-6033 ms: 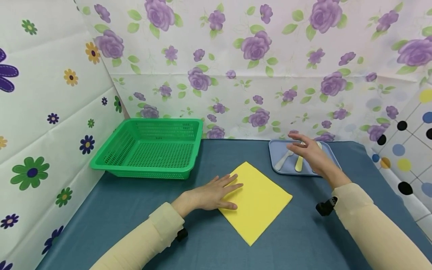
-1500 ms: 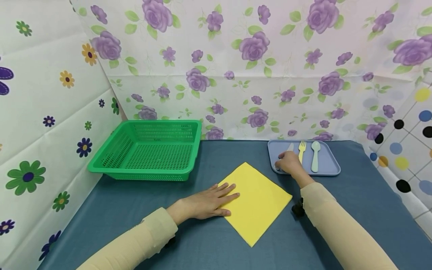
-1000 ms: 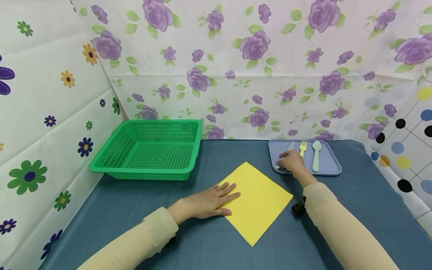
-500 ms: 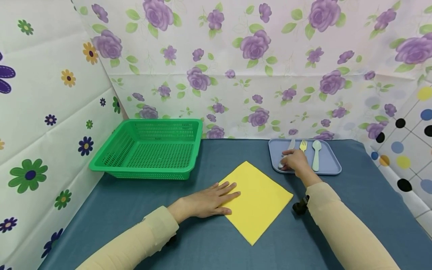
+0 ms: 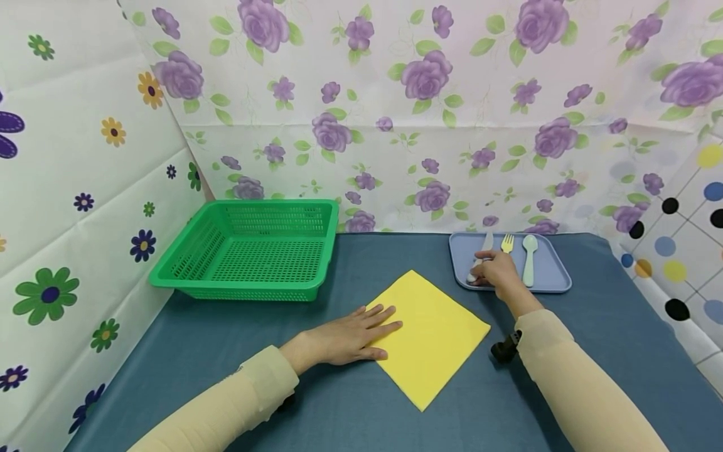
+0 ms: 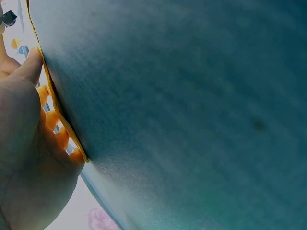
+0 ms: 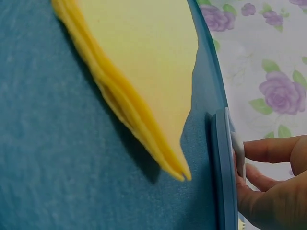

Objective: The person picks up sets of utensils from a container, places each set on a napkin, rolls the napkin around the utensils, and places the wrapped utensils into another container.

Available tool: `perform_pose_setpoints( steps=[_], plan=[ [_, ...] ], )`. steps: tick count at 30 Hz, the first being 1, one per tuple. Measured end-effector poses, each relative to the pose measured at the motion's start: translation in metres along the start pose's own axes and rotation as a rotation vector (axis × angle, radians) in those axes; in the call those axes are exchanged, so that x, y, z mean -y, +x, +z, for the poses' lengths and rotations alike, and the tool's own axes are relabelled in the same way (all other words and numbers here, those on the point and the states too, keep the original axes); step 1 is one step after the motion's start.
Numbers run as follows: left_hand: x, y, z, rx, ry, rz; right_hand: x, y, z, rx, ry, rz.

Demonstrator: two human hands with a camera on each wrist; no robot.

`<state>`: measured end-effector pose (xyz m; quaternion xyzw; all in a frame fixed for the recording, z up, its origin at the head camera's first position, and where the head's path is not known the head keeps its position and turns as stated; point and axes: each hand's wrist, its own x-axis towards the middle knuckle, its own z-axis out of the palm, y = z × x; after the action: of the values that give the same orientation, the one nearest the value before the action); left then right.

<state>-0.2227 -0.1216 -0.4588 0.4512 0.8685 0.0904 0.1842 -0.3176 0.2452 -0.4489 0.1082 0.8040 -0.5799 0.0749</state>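
My left hand (image 5: 350, 339) rests with fingers spread on the left corner of a folded yellow cloth (image 5: 435, 339), which lies diamond-wise on the table. In the left wrist view, the thumb (image 6: 31, 67) lies along the cloth's edge. At the blue tray (image 5: 556, 276), my right hand (image 5: 499, 274) pinches the handle of a whitish table knife (image 5: 488, 242). The right wrist view shows the knife's handle end (image 7: 238, 148) between thumb and fingers, just over the tray's rim. A yellow fork (image 5: 508, 243), its handle hidden by the hand, and a pale green spoon (image 5: 529, 260) lie beside it.
A green perforated basket (image 5: 248, 292) stands at the back left of the blue-covered table (image 5: 339, 414). Flowered sheets (image 5: 384, 75) hang behind and to the left; a dotted one (image 5: 689, 251) is at the right.
Since six seconds ago, my right hand has come down from above the tray onto the knife, then shifted slightly right with it. My left hand has settled flat on the cloth.
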Motion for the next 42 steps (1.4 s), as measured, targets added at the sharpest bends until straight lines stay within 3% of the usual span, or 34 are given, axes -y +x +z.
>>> perform_pose_setpoints(
  steps=[11, 22, 42],
  plan=[
    [0.000, 0.001, -0.001, -0.005, 0.009, 0.003, -0.002, -0.003, -0.002, -0.053, 0.034, -0.028],
    [-0.001, 0.001, -0.003, -0.006, 0.016, 0.003, -0.001, -0.002, -0.007, -0.066, 0.156, -0.040],
    [0.000, 0.001, 0.001, 0.012, 0.030, -0.005, 0.002, -0.003, -0.014, -0.002, 0.145, -0.028]
  ],
)
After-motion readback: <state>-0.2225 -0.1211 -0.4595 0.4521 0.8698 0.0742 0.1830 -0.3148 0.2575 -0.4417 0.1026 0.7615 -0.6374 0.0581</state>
